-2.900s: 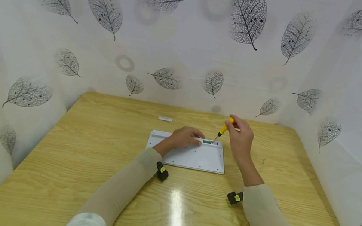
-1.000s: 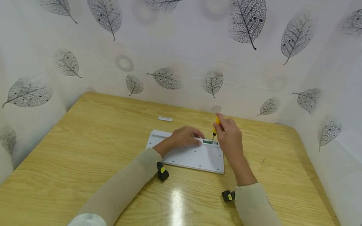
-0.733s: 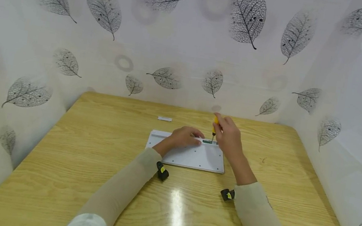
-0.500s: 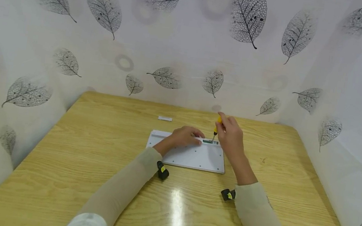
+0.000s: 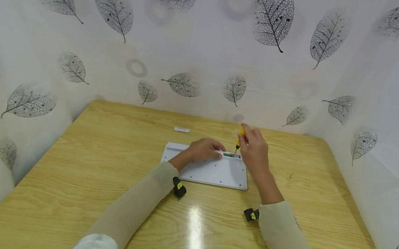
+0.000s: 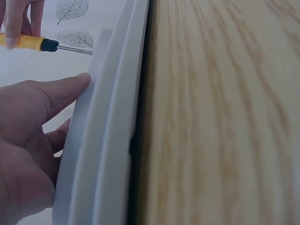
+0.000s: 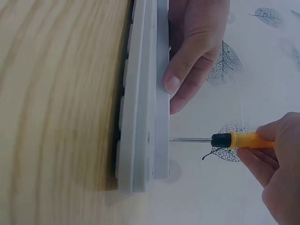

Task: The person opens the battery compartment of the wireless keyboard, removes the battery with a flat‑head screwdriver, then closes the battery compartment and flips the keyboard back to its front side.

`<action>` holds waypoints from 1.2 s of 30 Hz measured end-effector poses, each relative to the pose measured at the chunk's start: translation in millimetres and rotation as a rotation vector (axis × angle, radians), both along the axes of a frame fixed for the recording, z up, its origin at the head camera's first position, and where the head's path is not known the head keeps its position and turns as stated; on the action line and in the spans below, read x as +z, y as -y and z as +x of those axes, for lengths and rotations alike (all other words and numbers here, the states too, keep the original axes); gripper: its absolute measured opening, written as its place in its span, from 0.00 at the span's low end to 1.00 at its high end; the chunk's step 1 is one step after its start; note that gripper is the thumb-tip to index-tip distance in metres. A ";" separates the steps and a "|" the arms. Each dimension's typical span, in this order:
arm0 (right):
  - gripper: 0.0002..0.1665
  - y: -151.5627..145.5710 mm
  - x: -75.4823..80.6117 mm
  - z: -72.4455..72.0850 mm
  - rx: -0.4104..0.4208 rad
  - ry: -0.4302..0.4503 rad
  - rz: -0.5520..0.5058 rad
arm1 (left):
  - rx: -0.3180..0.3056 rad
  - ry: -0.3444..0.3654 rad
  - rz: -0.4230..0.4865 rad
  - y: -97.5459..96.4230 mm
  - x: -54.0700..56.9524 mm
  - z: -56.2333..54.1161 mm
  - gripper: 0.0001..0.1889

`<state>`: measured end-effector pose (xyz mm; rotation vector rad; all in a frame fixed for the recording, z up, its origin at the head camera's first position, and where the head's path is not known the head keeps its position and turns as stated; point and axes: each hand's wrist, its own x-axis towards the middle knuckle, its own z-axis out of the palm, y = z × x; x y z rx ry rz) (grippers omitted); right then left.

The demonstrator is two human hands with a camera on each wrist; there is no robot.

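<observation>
A white keyboard [image 5: 212,174] lies face down on the table, its keys towards the wood in the right wrist view. Near its far right corner is an uncovered compartment [image 5: 229,155] with something green inside. My left hand [image 5: 203,150] holds the keyboard's raised far ridge, thumb on the near side and fingers over the far edge. My right hand [image 5: 256,151] grips the yellow handle of a screwdriver [image 7: 241,140]. The screwdriver's tip meets the keyboard at the compartment, its shaft leaning slightly right in the head view. What the tip touches inside is too small to tell.
A small white cover-like strip [image 5: 182,130] lies on the wooden table [image 5: 85,168] behind the keyboard. Black wrist cameras [image 5: 178,188] hang at both sleeves. A leaf-patterned curtain [image 5: 208,51] encloses the back and sides.
Since the earliest frame my right hand has moved left, bringing the screwdriver from a strong rightward lean to nearly upright. Lately it tilts slightly right again. The left hand and keyboard have stayed put.
</observation>
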<state>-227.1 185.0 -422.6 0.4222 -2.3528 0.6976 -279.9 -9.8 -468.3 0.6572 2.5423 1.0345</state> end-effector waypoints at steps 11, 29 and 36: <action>0.17 9.7 3.2 5.2 0.048 -0.092 0.170 | 0.002 -0.006 -0.002 -0.4 0.7 0.8 0.16; 0.20 -28.6 -7.2 -2.8 -0.050 0.288 -0.403 | 0.005 -0.009 -0.003 -0.7 -2.7 0.0 0.16; 0.21 -9.7 -0.7 4.9 0.012 0.157 -0.116 | -0.002 -0.017 -0.014 -1.7 -3.6 -2.0 0.17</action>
